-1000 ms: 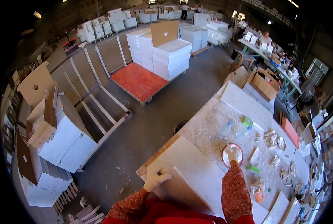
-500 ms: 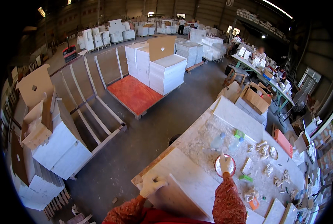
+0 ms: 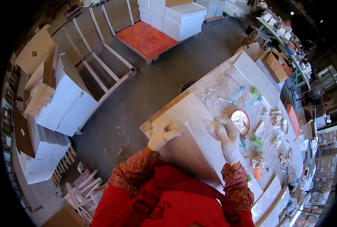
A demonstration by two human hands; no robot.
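Both my hands wear white gloves. My left hand (image 3: 164, 134) grips the far left edge of a shaded marble slab (image 3: 181, 149), which lies tilted against a paler marble slab (image 3: 202, 123) on the worktable. My right hand (image 3: 226, 138) is raised over the pale slab with its fingers curled together in a pinch; whatever is between them is too small to make out. Just beyond it sits a round red-rimmed dish (image 3: 240, 120) with whitish contents. A marker-like stick (image 3: 226, 100) and a clear plastic bottle (image 3: 236, 92) lie farther back on the dusty tabletop.
Crumpled gloves (image 3: 276, 118), a green piece (image 3: 256, 142) and an orange piece (image 3: 258, 172) lie to the right. Stacked white slabs with an open carton (image 3: 40, 92) stand at left. Ahead is a pallet with a red board (image 3: 149, 39); a metal frame (image 3: 112, 49) stands left of it.
My right hand has come out of the red-rimmed dish and back toward me, over the pale slab. My left hand stays at the slab's edge. The view has tilted down.
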